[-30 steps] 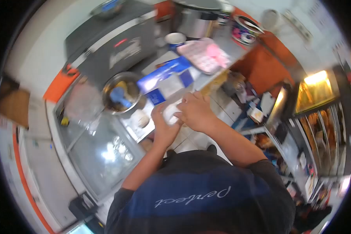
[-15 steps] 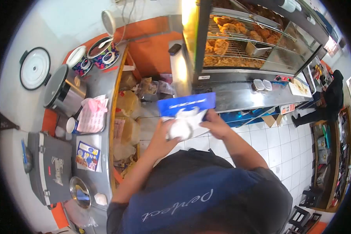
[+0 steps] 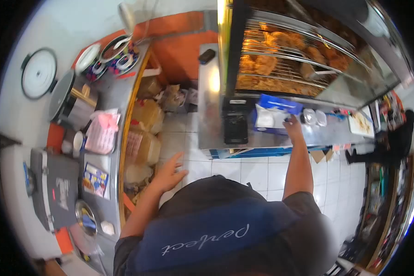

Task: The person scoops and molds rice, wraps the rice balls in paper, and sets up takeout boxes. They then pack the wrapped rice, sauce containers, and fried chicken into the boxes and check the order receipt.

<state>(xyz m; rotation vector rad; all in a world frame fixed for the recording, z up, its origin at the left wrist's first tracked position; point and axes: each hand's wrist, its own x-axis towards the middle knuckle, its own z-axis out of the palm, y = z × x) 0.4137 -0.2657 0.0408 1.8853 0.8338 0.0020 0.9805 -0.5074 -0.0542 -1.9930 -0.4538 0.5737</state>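
Since the earlier frame, the blue-and-white box point(image 3: 279, 105) has gone from between both hands, in front of the body, to the right table point(image 3: 209, 134), and the left hand point(image 3: 170, 174) has come away from it. That hand is now empty, its fingers spread above the floor between the two tables. The box sits just right of a black tray point(image 3: 235, 129) and left of some clear tubs point(image 3: 314, 117), in front of the display cabinet point(image 3: 231, 60), with its flap raised on the far side and a white bundle point(image 3: 265, 117) lying inside toward the left. The right hand point(image 3: 294, 129) is at the box's right end, fingers curled; whether they grip the wall or only rest on it, I cannot tell. The step in hand looks like setting the box down, and the next move seems to call for steadying it and freeing those fingers without tipping the open flap. Hard to make out are the small dark spot by the right fingertips and what the white bundle holds. Glare and blur soften the food point(image 3: 280, 41) in the cabinet, and the co-worker point(image 3: 395, 140) at the far right is partly cut off.
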